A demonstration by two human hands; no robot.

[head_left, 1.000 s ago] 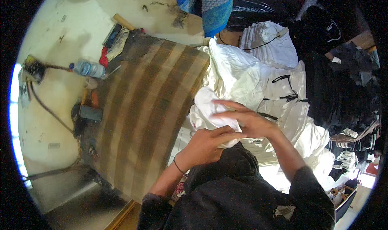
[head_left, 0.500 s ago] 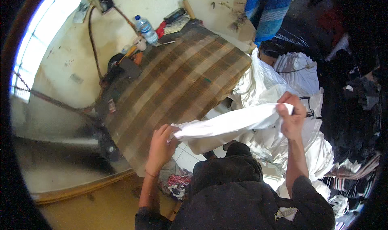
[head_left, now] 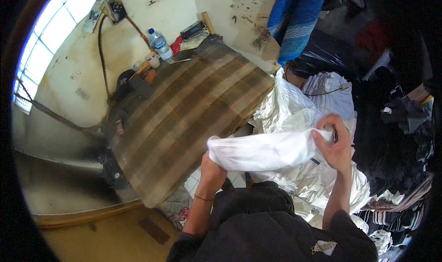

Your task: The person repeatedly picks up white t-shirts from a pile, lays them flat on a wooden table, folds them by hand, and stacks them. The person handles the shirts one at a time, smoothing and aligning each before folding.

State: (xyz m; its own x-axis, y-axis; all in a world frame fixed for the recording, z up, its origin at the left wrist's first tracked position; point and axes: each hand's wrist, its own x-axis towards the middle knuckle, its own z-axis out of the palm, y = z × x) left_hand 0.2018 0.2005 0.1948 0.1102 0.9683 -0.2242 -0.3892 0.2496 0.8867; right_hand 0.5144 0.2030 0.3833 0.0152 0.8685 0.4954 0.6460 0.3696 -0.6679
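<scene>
A piece of white cloth [head_left: 264,151] stretches between my hands, above the near edge of the padded table. My left hand [head_left: 212,173] is at its left end, which bunches over the hand; the fingers are hidden under the fabric. At the other end my right hand [head_left: 335,144] grips the cloth, thumb on the near side and fingers curled round the edge. A short dark strip [head_left: 315,161] shows just below the cloth by my right thumb. Whether the cloth is a garment piece or a whole item I cannot tell.
The table has a brown checked cover [head_left: 193,105]. A water bottle [head_left: 160,45], a cup [head_left: 152,59] and a flat iron-like dark object [head_left: 142,85] stand along its far left edge. White fabric [head_left: 285,105] heaps up right of it, with dark fabric [head_left: 386,142] further right.
My left hand has moved right and slipped under the cloth's end, where its fingers showed before. The cloth now spreads wider and hangs less. My right hand has shifted slightly downward.
</scene>
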